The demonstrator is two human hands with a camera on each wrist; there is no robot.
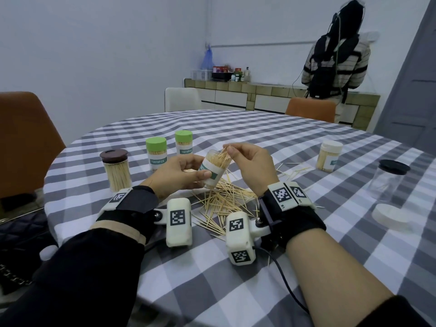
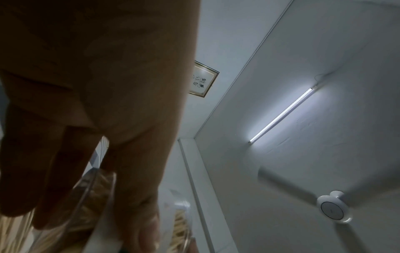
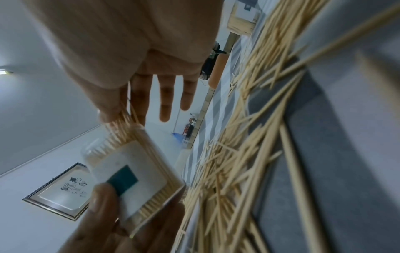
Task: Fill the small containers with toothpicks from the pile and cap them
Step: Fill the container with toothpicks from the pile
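Note:
My left hand (image 1: 186, 172) grips a small clear container (image 1: 215, 169) with a white and green label, tilted and held above the table. It is packed with toothpicks and has no cap. My right hand (image 1: 247, 161) pinches a bunch of toothpicks (image 1: 224, 153) at the container's mouth, thumb and forefinger together, the other fingers straight. The right wrist view shows the container (image 3: 134, 172) with the toothpick bunch (image 3: 121, 119) entering it. A loose pile of toothpicks (image 1: 221, 201) lies on the checked cloth just under both hands. A white cap (image 1: 389, 217) lies at the right.
Two green-capped toothpick containers (image 1: 156, 153) (image 1: 184, 142) and a brown-lidded jar (image 1: 116, 169) stand at the left. A white-capped container (image 1: 330, 155) and an empty black-lidded jar (image 1: 389, 179) stand at the right. Chairs ring the round table (image 1: 306, 142). A person (image 1: 335, 57) stands at the far counter.

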